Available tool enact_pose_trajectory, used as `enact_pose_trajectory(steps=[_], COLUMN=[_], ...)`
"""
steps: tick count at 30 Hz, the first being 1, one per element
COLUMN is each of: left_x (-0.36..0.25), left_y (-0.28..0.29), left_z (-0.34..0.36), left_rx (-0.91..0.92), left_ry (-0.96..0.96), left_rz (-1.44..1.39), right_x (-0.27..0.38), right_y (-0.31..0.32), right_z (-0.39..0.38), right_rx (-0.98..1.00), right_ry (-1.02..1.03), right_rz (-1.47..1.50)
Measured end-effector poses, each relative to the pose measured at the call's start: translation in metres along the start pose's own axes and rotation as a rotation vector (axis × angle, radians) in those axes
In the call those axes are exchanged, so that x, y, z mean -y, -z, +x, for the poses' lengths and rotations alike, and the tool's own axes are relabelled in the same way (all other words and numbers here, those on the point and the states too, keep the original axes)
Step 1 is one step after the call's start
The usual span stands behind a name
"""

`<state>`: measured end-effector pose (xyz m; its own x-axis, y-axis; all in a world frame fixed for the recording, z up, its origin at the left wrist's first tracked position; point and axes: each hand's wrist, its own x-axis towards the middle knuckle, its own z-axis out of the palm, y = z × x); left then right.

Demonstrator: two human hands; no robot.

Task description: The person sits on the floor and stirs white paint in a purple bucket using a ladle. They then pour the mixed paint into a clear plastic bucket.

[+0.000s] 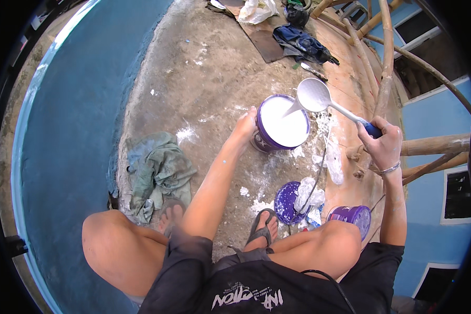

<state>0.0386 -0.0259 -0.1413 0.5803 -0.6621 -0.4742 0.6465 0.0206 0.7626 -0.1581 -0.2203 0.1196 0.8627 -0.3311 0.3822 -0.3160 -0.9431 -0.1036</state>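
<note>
A purple tub (pixel 261 141) of white paint (pixel 280 124) stands on the ground in front of me. My left hand (pixel 246 125) grips its left side near the rim, with the fingers partly hidden. Held over the far right rim is a white-coated ladle (pixel 314 95), its bowl tilted towards the tub. White paint runs from the bowl's left edge down into the tub. My right hand (pixel 384 142) is closed round the ladle's blue handle grip, out to the right of the tub.
Near my feet lie a purple lid (pixel 282 203), crumpled plastic (pixel 334 161) and another purple tub (pixel 357 219). A greenish cloth (pixel 159 167) is bunched beside the blue wall (pixel 78 131). Bamboo poles (pixel 387 63) rise at right; a dark garment (pixel 302 43) lies at the back.
</note>
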Motion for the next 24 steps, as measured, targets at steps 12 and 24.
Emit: enact_pose_trajectory(steps=[12, 24], left_x=[0.051, 0.035], left_y=[-0.006, -0.005], left_z=[0.028, 0.006], left_rx=[-0.167, -0.181], left_ry=[-0.333, -0.343], left_rz=[0.404, 0.470], right_x=[-0.021, -0.049], right_y=[-0.120, -0.220], right_z=[-0.024, -0.050], right_rx=[0.155, 0.392], right_ry=[0.128, -0.529], right_rz=[-0.243, 0.651])
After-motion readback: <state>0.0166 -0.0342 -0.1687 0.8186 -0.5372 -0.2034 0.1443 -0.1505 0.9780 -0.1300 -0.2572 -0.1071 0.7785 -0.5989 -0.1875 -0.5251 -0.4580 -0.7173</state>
